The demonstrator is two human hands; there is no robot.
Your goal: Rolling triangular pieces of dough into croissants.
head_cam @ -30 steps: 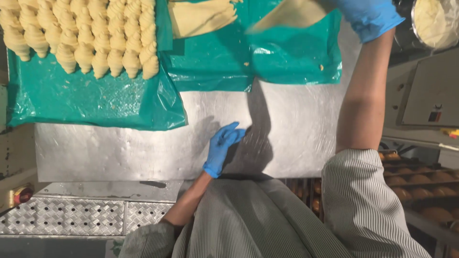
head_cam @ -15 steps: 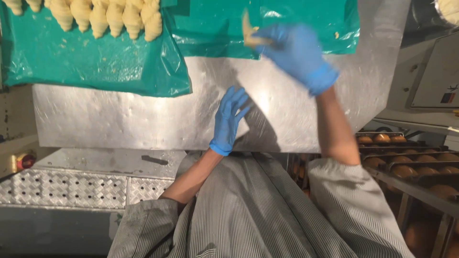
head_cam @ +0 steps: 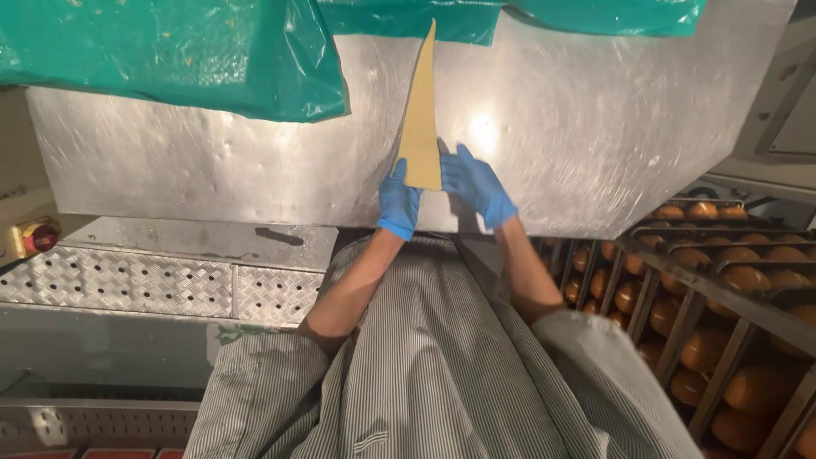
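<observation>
Steel table (head_cam: 595, 144) carries my dough triangle (head_cam: 421, 127), now flat, tip toward twelve o'clock; left hand (head_cam: 398, 202) and right hand (head_cam: 476, 183) have come together, fingers pressing its base.

One dough triangle (head_cam: 421, 127) lies on the counter (head_cam: 595, 153) at about twelve o'clock from the person. Two blue-gloved hands are at its wide end: the left hand (head_cam: 398, 202) and the right hand (head_cam: 478, 185). Two green plastic sheets show along the far edge, one large green sheet (head_cam: 170, 51) at ten o'clock and a second green sheet (head_cam: 595, 13) at one o'clock. One red knob (head_cam: 38, 236) sits at nine o'clock. At three to four o'clock a rack (head_cam: 722, 297) holds golden rolls (head_cam: 748, 387) on several shelves, too many and too hidden to count exactly; well over a dozen show.
</observation>
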